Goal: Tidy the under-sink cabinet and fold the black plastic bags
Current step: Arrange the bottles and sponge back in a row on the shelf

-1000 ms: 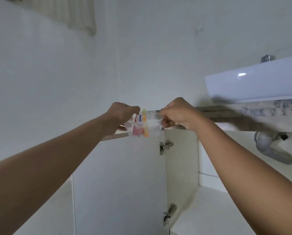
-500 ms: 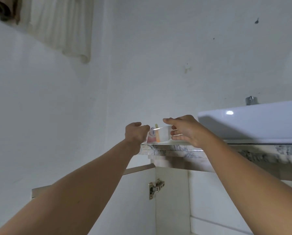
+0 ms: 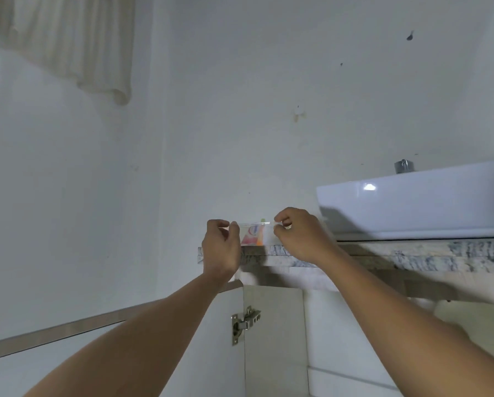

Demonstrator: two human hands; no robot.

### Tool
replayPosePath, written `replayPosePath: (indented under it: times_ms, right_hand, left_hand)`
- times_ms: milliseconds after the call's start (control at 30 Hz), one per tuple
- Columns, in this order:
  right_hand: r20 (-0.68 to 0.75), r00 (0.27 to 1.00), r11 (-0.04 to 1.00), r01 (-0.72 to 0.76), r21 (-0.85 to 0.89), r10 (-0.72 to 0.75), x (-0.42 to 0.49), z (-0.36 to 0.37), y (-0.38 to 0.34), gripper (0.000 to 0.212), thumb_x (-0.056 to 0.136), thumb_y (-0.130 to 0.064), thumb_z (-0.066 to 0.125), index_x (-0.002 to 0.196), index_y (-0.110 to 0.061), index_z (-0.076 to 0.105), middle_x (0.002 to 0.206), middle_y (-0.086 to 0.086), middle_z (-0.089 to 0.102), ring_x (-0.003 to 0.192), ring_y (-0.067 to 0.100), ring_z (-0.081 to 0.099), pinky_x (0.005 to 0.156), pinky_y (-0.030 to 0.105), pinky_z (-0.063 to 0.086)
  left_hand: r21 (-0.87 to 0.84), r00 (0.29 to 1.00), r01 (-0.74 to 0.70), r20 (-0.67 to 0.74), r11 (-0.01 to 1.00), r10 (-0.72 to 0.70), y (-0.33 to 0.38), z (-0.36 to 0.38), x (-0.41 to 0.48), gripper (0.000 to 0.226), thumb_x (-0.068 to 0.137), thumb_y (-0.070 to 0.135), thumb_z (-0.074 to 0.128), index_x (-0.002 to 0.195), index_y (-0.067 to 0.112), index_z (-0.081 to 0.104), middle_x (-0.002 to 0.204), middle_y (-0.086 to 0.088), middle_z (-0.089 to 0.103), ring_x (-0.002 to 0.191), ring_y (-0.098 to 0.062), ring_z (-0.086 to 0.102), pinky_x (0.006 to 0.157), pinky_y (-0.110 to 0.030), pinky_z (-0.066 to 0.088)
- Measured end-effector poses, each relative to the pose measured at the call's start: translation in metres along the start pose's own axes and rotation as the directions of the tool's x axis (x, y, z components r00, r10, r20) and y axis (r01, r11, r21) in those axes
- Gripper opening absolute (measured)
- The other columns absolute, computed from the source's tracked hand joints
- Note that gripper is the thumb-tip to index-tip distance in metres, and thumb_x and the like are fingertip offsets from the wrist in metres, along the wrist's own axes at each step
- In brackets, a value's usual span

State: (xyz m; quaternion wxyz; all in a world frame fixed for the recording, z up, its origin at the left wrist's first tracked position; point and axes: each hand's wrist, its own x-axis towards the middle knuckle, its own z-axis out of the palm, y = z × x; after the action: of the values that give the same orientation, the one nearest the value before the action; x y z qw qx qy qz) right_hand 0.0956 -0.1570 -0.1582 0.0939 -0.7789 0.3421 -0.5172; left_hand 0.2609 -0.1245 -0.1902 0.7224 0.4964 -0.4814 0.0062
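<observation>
A clear plastic container (image 3: 265, 234) sits at the marble countertop's (image 3: 412, 253) edge, left of the sink (image 3: 412, 207) and above the open cabinet (image 3: 273, 345). It holds a pink-and-orange packet (image 3: 251, 236). The left hand (image 3: 221, 245) pinches the container's left rim with curled fingers, and the right hand (image 3: 300, 237) pinches its right rim.

Small clear plastic box (image 3: 257, 234), upright on the marble desk (image 3: 412, 253), pinched at its top corners between left fingers (image 3: 234, 228) and right fingers (image 3: 280, 220). Pink-and-orange packet (image 3: 253, 236) inside. Below the fingers, white cabinet (image 3: 271, 339): door (image 3: 211, 368) swung open, metal hinge (image 3: 244, 323) exposed.
</observation>
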Motion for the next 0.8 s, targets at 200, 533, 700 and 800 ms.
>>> replayPosePath:
  times_ms: [200, 533, 700, 800]
  right_hand:
    - [0.206, 0.978, 0.962, 0.067, -0.266, -0.011, 0.008, 0.002, -0.002, 0.036, 0.098, -0.016, 0.037, 0.129, -0.012, 0.054, 0.135, 0.009, 0.054, 0.123, 0.031, 0.047, 0.092, 0.032, 0.041]
    - [-0.018, 0.985, 0.982, 0.167, -0.086, -0.169, -0.023, -0.001, 0.009, 0.042, 0.1, -0.01, 0.039, 0.141, -0.012, 0.045, 0.135, 0.011, 0.055, 0.111, 0.024, 0.058, 0.09, 0.03, 0.047]
    - [-0.203, 0.916, 0.937, 0.331, -0.11, -0.347, -0.092, -0.014, 0.048, 0.026, 0.1, -0.011, 0.044, 0.117, -0.013, 0.064, 0.11, -0.001, 0.063, 0.092, 0.01, 0.057, 0.081, 0.022, 0.045]
    - [-0.162, 0.944, 0.954, 0.268, -0.135, -0.288, -0.144, -0.024, 0.095, 0.024, 0.101, -0.013, 0.045, 0.118, -0.013, 0.062, 0.111, -0.002, 0.063, 0.099, 0.013, 0.059, 0.084, 0.027, 0.049]
  left_hand:
    - [0.132, 0.992, 0.06, 0.099, 0.989, -0.073, 0.001, 0.001, 0.001, 0.054, 0.091, 0.042, 0.032, 0.124, 0.008, 0.059, 0.119, -0.011, 0.066, 0.109, -0.033, 0.059, 0.101, -0.049, 0.046]
    - [0.316, 0.997, -0.072, -0.005, 0.946, 0.078, 0.003, 0.01, -0.024, 0.033, 0.098, 0.034, 0.047, 0.126, 0.022, 0.059, 0.123, 0.0, 0.06, 0.117, -0.024, 0.054, 0.103, -0.044, 0.03]
    - [0.219, 0.974, -0.204, 0.14, 0.954, 0.176, -0.009, 0.03, -0.09, 0.014, 0.091, 0.037, 0.05, 0.097, 0.03, 0.06, 0.092, 0.011, 0.064, 0.083, -0.013, 0.061, 0.094, -0.047, 0.048]
    - [0.213, 0.953, -0.196, 0.272, 0.957, 0.135, -0.03, 0.057, -0.139, 0.019, 0.086, 0.04, 0.051, 0.101, 0.03, 0.058, 0.087, 0.016, 0.06, 0.076, -0.005, 0.059, 0.093, -0.049, 0.05]
